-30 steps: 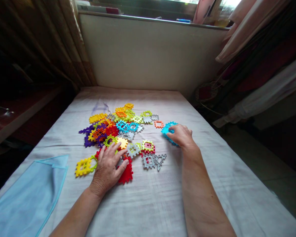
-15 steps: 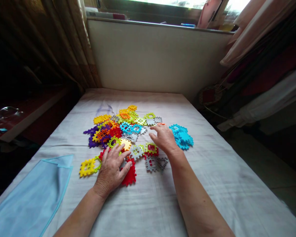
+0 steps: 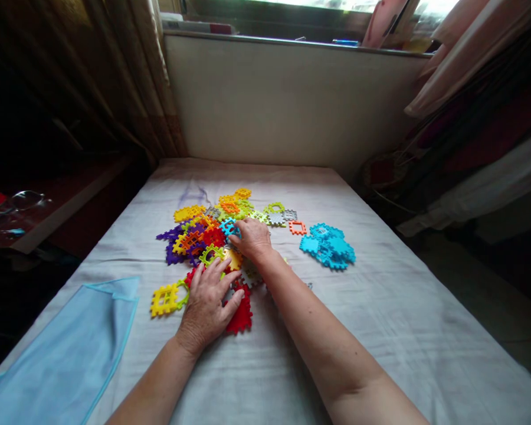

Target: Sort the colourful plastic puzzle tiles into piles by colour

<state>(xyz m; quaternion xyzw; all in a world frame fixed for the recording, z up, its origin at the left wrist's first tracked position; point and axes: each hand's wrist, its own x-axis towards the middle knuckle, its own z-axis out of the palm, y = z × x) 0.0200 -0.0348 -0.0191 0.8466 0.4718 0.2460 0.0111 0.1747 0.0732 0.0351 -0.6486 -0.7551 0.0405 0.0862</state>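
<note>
A heap of colourful plastic interlocking building pieces (image 3: 213, 237) with notched edges lies on the bed. My left hand (image 3: 207, 304) rests palm down with fingers spread over red, yellow and green pieces at its near side. Under its thumb shows a solid red piece (image 3: 241, 316). My right hand (image 3: 254, 239) reaches into the middle of the heap, thumb and fingers closed about a blue piece (image 3: 236, 232), which the hand partly hides. Its forearm covers grey and green pieces. Apart on the right lies a pile of blue pieces (image 3: 330, 247), with an orange square frame (image 3: 297, 227) beside it.
A light blue cloth (image 3: 66, 348) lies on the white sheet (image 3: 380, 330) at the left. Glasses (image 3: 26, 200) sit on a dark red shelf beyond the bed's left edge. A low wall (image 3: 274, 100) stands behind; curtains and hanging clothes flank the bed.
My right hand has moved left, from beside the blue pile to the blue pieces in the heap. The orange frame now lies uncovered. My left hand stays on the heap; the view has shifted slightly.
</note>
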